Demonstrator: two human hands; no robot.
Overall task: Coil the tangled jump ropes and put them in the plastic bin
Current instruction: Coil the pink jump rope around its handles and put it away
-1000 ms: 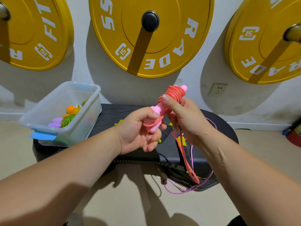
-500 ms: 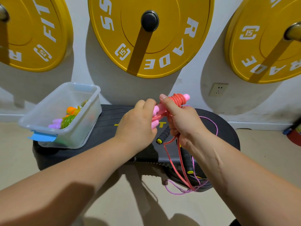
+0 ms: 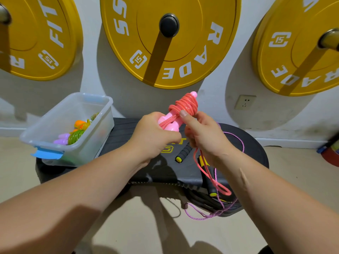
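Observation:
My left hand (image 3: 155, 133) grips the pink handles (image 3: 169, 123) of a red jump rope. The rope is wound in a thick coil (image 3: 185, 105) round the handles' upper end. My right hand (image 3: 203, 136) holds the loose red cord just below the coil, thumb pressed against the windings. The rest of the red cord (image 3: 211, 177) hangs down in a loop over the black platform. A purple rope (image 3: 216, 213) and a black-handled rope (image 3: 183, 152) lie on that platform. The clear plastic bin (image 3: 45, 136) stands at the left with coiled ropes (image 3: 77, 134) inside.
The black stepper platform (image 3: 253, 156) sits on a beige floor against a white wall. Three yellow weight plates (image 3: 170, 39) hang on the wall above. A wall socket (image 3: 244, 101) is at the right. A red object (image 3: 332, 154) lies at the far right.
Both hands have risen slightly with the handles. The coil round the handles is thicker and the hanging red loop is shorter.

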